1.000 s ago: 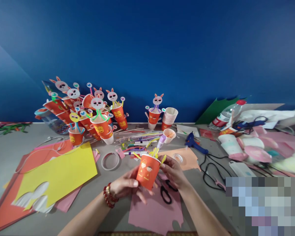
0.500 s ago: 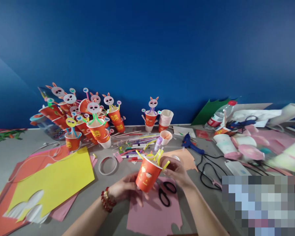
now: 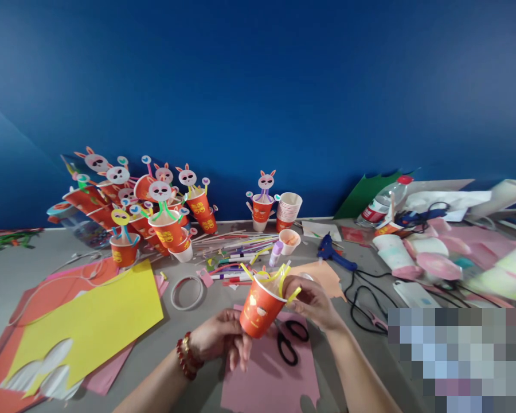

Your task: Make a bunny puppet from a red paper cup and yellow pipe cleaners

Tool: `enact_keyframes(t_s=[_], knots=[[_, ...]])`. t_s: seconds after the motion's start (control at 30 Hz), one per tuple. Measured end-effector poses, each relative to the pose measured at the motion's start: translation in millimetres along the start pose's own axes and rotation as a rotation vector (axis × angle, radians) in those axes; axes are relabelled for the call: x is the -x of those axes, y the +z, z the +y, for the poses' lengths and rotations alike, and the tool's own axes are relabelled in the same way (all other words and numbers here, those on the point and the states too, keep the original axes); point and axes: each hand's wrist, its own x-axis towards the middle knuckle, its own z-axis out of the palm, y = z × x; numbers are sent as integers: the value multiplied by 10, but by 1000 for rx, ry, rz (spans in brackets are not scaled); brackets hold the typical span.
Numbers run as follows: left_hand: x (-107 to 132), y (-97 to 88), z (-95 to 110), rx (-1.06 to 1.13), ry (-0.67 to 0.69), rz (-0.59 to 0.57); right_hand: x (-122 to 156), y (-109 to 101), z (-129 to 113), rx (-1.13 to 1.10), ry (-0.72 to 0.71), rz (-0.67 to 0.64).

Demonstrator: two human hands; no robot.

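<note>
A red-orange paper cup (image 3: 261, 312) with gold print is held tilted in front of me. Yellow pipe cleaners (image 3: 284, 281) stick out over its rim. My right hand (image 3: 312, 301) grips the cup at the right side of its rim, beside the yellow strips; some fingertips are hidden. Against the cup's lower left side rests my left hand (image 3: 221, 335), its fingers curled under the base. Black-handled scissors (image 3: 289, 350) lie below on a pink paper sheet (image 3: 269, 378).
Finished rabbit cups (image 3: 165, 226) cluster at the back left. Nearby lie yellow paper (image 3: 107, 321), a tape roll (image 3: 187, 292), markers (image 3: 241, 258) and a glue stick (image 3: 276, 252). A blue glue gun (image 3: 335, 252) with black cords and a water bottle (image 3: 382, 203) are to the right.
The cup has shifted slightly right within the view, along with both hands. My left fingers have loosened and dropped a little beneath the cup.
</note>
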Motion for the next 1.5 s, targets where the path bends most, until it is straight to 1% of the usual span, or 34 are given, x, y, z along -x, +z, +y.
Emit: enact_keyframes(t_s=[0.13,0.23,0.33,0.47,0.77,0.87,0.93,0.97,1.03,1.1,1.17,1.33,1.5], knots=[[-17,16,-48,31,27,9,3,-5,0,4,-12,-2],[-42,35,-99,60,58,49,6,-6,1,6,-15,0],[-70,35,-142,79,47,85,6,-7,8,0,-15,-3],[-84,20,-149,59,5,75,7,-12,22,-16,-21,-22],[-54,60,-118,-5,13,65,5,-10,17,-26,-30,-27],[-33,71,-91,-79,11,50,2,-1,5,-37,-39,-40],[-2,85,-38,-174,-8,57,2,4,-4,-50,-40,-50],[16,93,-1,-246,-16,69,2,7,-8,-55,-39,-53],[51,109,85,-461,-48,96,3,12,-16,-61,-41,-54],[71,113,166,-749,-33,153,3,17,-20,-60,-41,-57],[71,92,232,-880,8,219,1,24,-18,-54,-36,-64],[91,-27,361,-1102,292,552,2,69,25,1,4,-105],[223,-73,485,-1178,502,801,11,153,87,101,23,-133]])
